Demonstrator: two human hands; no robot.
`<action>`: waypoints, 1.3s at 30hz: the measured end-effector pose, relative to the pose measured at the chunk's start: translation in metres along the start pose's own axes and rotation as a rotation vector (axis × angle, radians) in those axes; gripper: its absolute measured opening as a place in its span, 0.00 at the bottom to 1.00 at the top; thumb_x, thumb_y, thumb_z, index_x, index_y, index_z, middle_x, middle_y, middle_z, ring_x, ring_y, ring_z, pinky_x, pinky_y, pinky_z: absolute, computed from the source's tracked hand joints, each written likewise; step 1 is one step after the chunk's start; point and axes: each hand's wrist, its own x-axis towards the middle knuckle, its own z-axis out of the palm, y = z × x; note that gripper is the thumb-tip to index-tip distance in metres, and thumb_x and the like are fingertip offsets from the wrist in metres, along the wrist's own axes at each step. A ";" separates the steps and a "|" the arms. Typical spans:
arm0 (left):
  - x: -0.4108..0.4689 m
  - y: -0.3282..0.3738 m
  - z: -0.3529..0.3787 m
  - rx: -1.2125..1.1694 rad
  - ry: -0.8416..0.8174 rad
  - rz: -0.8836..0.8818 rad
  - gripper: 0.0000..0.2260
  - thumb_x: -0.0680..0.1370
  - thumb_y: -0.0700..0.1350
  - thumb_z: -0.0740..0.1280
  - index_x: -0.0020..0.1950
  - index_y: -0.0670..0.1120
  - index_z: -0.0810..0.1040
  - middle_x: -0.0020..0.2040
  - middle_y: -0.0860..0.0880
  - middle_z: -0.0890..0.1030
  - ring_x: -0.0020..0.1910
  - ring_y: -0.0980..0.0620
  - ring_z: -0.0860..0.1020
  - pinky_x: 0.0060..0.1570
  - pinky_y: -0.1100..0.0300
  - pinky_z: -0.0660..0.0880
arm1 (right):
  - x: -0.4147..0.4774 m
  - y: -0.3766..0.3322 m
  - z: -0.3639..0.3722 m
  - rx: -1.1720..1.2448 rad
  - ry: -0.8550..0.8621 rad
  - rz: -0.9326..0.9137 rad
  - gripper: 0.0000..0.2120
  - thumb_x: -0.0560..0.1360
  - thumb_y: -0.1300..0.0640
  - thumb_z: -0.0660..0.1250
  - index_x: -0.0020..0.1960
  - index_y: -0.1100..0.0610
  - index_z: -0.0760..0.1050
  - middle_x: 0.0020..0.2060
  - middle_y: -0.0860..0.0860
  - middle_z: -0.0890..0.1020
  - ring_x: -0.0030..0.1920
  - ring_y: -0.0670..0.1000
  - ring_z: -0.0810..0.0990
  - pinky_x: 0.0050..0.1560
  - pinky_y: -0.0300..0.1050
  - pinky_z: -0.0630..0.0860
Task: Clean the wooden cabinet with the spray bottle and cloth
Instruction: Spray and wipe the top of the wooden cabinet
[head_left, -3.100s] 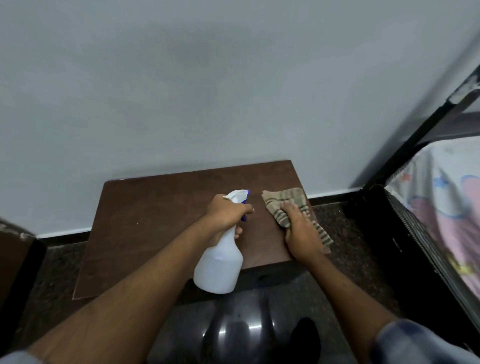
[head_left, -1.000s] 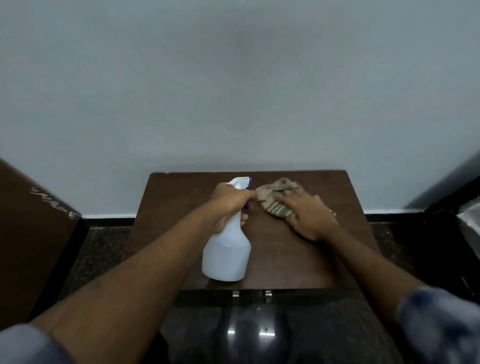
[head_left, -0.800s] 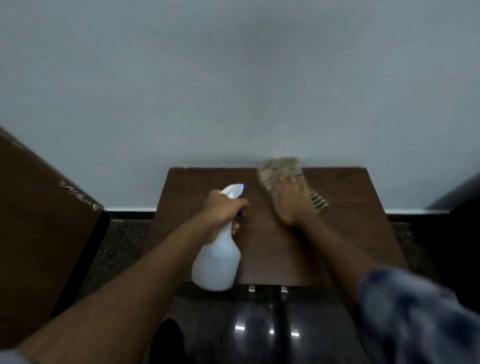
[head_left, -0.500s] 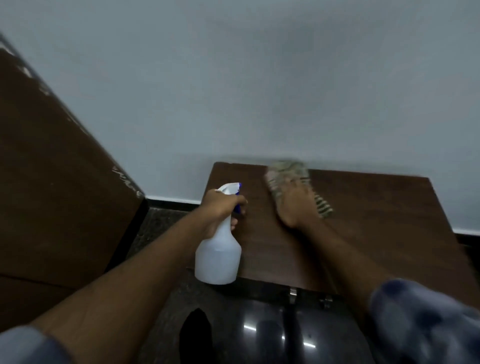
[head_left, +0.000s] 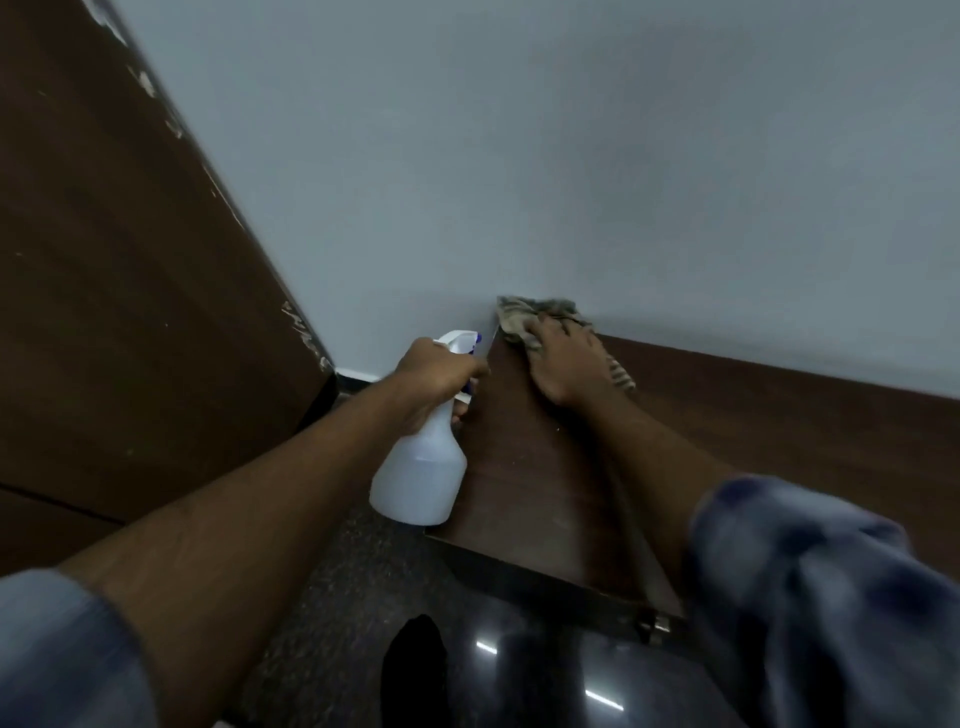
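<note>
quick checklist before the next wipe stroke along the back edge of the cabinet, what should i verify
1. Cloth flat under right hand: ok, palm presses it at the back left corner.
2. Cloth on the cabinet top: ok, though its edge bunches against the wall.
3. Spray bottle secure: ok, left hand grips its neck.
4. Bottle clear of the wipe path: ok, held off the left edge.
5. Surface wet enough: cannot tell.
</note>
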 end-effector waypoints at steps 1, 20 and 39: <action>0.000 -0.002 -0.002 -0.011 0.025 -0.002 0.11 0.74 0.38 0.73 0.56 0.43 0.80 0.38 0.38 0.83 0.20 0.48 0.75 0.24 0.59 0.74 | 0.003 -0.014 0.003 -0.005 0.005 0.004 0.25 0.85 0.46 0.49 0.80 0.50 0.60 0.80 0.52 0.61 0.80 0.56 0.57 0.79 0.57 0.51; -0.142 -0.067 -0.023 -0.081 0.070 -0.074 0.09 0.72 0.40 0.76 0.49 0.36 0.85 0.32 0.35 0.81 0.19 0.47 0.70 0.23 0.60 0.70 | -0.208 -0.010 0.029 0.026 -0.009 -0.115 0.27 0.82 0.51 0.55 0.80 0.53 0.62 0.79 0.54 0.64 0.80 0.56 0.60 0.80 0.52 0.52; -0.205 -0.135 0.055 -0.112 0.224 -0.134 0.05 0.74 0.35 0.76 0.49 0.39 0.84 0.25 0.48 0.82 0.15 0.55 0.73 0.16 0.64 0.68 | -0.265 0.019 0.003 -0.074 -0.168 -0.343 0.32 0.80 0.49 0.61 0.81 0.50 0.58 0.81 0.52 0.60 0.81 0.55 0.56 0.81 0.54 0.49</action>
